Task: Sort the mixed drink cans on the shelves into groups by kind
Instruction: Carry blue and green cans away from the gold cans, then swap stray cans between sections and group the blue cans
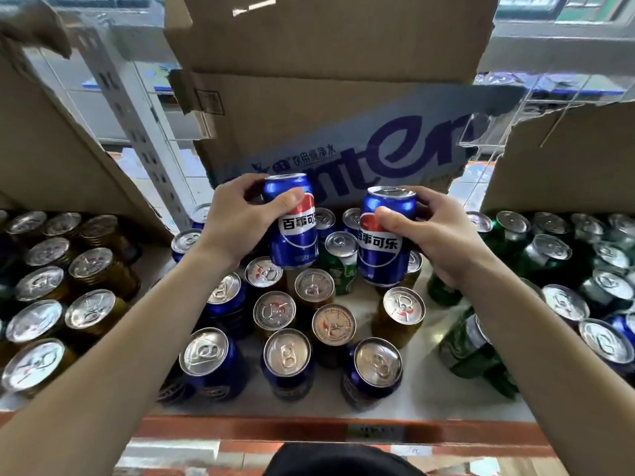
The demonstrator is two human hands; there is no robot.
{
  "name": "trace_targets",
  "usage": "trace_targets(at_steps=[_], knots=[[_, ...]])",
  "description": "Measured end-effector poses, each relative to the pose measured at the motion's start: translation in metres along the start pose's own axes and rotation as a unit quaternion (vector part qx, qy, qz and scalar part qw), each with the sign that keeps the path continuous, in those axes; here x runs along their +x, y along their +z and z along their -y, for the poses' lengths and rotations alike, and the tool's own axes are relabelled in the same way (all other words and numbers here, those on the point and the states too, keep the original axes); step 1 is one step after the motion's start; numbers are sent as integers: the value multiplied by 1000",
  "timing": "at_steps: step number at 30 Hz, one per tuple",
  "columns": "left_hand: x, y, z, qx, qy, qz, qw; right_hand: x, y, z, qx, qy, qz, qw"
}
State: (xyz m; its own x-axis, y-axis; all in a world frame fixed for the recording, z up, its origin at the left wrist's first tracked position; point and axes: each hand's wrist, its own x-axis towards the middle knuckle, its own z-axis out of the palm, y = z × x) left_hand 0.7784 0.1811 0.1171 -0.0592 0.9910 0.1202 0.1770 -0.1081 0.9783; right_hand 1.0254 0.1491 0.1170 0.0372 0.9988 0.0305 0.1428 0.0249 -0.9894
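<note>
**Two blue cans up, one in each hand**

My L hand (233, 221) grips a blue cola can (295, 242) round its upper half, thumb across the front just above the red-white-blue logo, fingers curled behind. My R hand (443, 235) holds a second blue can (381, 255) the same way: thumb on the front, fingers wrapped round the back near the rim. Both cans are lifted clear of the shelf (429, 389), roughly upright w/ tops tipped a bit away from me. They're side by side but apart, above the middle of the shelf and in front of a cardboard box (343, 132) w/ blue lettering.

Under my hands the middle cluster is mixed: front-row blue cans (287, 355) nearest me, mid gold cans (333, 324) behind them, and an upright green can (340, 259) standing between the two I hold.

To the L, a gold group (92, 269) stands packed in rows, tops up. To the R, a green group (546, 249) is bunched likewise, w/ a blue edge can (618, 328) at the far R. One tilted green can (470, 345) leans over by my R forearm; can't tell what it rests on.

An orange rail (275, 429) runs along the shelf's front edge.
</note>
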Motion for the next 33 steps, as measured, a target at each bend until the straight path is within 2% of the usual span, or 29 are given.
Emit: trace_targets(at_steps=[8,14,21,33], knots=[[19,0,19,126,44,9,991,3,7,-15,-94,-23,-12,995],[33,4,35,191,63,22,979,6,8,-21,-99,-22,-15,995],[37,9,43,205,60,66,975,0,6,-23,-115,-19,-15,993],[32,5,49,251,67,88,962,-7,11,-38,-133,8,-3,991]])
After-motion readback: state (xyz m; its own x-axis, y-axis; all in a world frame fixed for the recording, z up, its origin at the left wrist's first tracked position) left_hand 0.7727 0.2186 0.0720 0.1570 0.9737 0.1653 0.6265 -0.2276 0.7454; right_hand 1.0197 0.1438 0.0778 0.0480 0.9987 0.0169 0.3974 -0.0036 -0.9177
